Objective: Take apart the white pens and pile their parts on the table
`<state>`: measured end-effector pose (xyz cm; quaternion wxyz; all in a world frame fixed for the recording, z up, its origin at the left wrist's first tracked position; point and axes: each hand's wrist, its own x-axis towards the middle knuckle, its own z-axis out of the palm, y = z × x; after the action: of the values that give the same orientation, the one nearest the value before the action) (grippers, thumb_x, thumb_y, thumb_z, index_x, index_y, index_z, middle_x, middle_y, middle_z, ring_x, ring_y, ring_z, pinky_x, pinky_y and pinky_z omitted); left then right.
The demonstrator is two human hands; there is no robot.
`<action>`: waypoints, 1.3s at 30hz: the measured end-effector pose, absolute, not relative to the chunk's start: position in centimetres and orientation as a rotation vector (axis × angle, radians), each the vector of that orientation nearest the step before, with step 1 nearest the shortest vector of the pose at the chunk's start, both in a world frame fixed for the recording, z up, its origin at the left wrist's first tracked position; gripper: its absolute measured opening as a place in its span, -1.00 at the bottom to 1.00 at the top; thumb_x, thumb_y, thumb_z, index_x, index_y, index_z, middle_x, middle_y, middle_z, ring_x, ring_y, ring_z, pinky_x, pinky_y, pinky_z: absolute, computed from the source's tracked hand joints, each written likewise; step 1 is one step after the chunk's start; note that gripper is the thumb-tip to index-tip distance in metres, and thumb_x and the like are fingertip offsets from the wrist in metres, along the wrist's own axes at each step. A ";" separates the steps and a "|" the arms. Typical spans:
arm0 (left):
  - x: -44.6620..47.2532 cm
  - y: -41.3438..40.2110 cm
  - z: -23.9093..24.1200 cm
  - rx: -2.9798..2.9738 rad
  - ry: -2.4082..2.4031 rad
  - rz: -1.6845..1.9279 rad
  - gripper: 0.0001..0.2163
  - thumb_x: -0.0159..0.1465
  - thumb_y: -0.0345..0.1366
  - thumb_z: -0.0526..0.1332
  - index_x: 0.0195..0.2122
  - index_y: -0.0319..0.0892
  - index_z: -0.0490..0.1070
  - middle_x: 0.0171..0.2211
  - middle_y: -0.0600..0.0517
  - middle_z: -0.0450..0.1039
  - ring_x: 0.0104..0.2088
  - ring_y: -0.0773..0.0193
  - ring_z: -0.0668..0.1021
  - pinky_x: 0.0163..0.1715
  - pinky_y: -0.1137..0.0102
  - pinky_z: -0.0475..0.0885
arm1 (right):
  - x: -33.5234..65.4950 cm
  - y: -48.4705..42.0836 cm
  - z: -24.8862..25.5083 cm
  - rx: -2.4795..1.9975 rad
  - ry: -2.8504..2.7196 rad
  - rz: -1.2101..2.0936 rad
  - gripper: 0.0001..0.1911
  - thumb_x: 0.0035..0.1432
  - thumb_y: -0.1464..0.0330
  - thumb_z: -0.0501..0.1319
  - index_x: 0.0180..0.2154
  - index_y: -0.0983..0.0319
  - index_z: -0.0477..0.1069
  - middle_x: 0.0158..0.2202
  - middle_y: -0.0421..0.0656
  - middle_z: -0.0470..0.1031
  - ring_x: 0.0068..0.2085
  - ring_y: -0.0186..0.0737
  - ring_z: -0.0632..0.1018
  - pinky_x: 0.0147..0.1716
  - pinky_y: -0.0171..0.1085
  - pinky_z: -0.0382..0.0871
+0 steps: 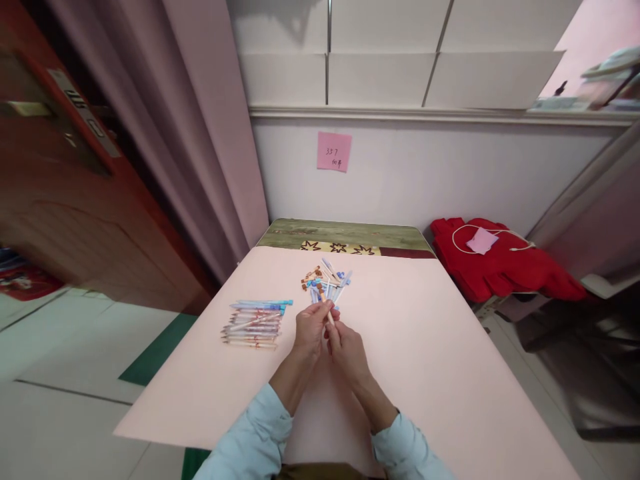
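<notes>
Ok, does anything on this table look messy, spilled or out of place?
Mostly tidy. The pens on the left lie in a neat row, but the parts pile beyond the left hand and right hand is jumbled and crisscrossed. Nothing looks damaged.

Matt pink table (425,347); glossy plastic pens (255,323); red cloth (500,267); paper note (334,151).

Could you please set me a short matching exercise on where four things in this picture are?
Things:
1. sticky note
2. row of pens
3. loose pen parts
4. red cloth

Places:
A. on the table just beyond the hands
B. on the wall above the table
C. beside the table, off its right edge
D. on the table, left of the left hand

Pairs: 1-B, 2-D, 3-A, 4-C
</notes>
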<state>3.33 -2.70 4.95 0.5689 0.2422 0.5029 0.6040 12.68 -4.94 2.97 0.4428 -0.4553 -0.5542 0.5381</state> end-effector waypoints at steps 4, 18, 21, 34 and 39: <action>3.0 -2.8 4.8 0.541 1.048 1.280 -0.61 0.14 -0.01 0.31 -0.26 -0.29 0.52 -0.45 -0.09 0.56 -0.52 0.31 0.54 -0.43 0.43 0.44 | 13.2 -4.9 3.4 -0.944 -1.100 1.740 -0.53 0.20 -0.04 0.10 -0.46 0.22 0.31 -0.71 -0.37 0.10 -0.70 -0.46 0.06 -0.71 -0.40 -0.12; 3.0 -4.0 5.6 0.600 0.788 1.259 -0.76 0.18 -0.15 0.29 -0.40 -0.26 0.54 -0.36 -0.14 0.60 0.00 0.04 0.54 0.09 0.25 0.32 | 15.3 -4.7 4.4 -0.428 -0.496 2.444 -0.57 0.10 0.08 0.33 -0.45 0.20 0.17 -0.73 -0.48 -0.11 -0.69 -0.53 -0.16 -0.75 -0.48 -0.25; 3.3 -3.9 5.9 0.631 0.869 1.333 -0.76 0.13 -0.15 0.34 -0.51 -0.25 0.52 -0.51 -0.12 0.56 0.01 0.02 0.53 0.05 0.30 0.33 | 14.8 -4.8 4.9 -0.562 -0.599 2.345 -0.53 0.05 0.03 0.34 -0.45 0.20 0.17 -0.72 -0.48 -0.09 -0.68 -0.54 -0.16 -0.73 -0.47 -0.28; 2.3 -3.3 4.6 0.439 1.096 1.264 -0.72 0.06 -0.15 0.40 -0.37 -0.29 0.49 -0.40 -0.10 0.58 -0.61 0.31 0.52 -0.69 0.46 0.34 | 13.8 -4.9 3.1 -1.056 -0.998 1.850 -0.44 0.13 -0.10 0.13 -0.48 0.27 0.43 -0.63 -0.21 0.39 -0.69 -0.43 0.27 -0.69 -0.39 0.06; 2.3 -3.2 4.6 0.411 1.121 1.298 -0.74 0.09 -0.17 0.39 -0.37 -0.30 0.49 -0.45 -0.08 0.56 -0.61 0.35 0.52 -0.64 0.49 0.39 | 13.8 -4.4 2.7 -1.011 -0.747 1.998 -0.57 -0.02 0.05 0.36 -0.37 0.33 0.50 -0.58 -0.21 0.44 -0.63 -0.47 0.32 -0.66 -0.45 0.11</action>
<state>2.33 -3.19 4.56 0.6356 0.1799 0.4908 0.5681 13.79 -4.40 2.70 0.3809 -0.3960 -0.2927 0.7826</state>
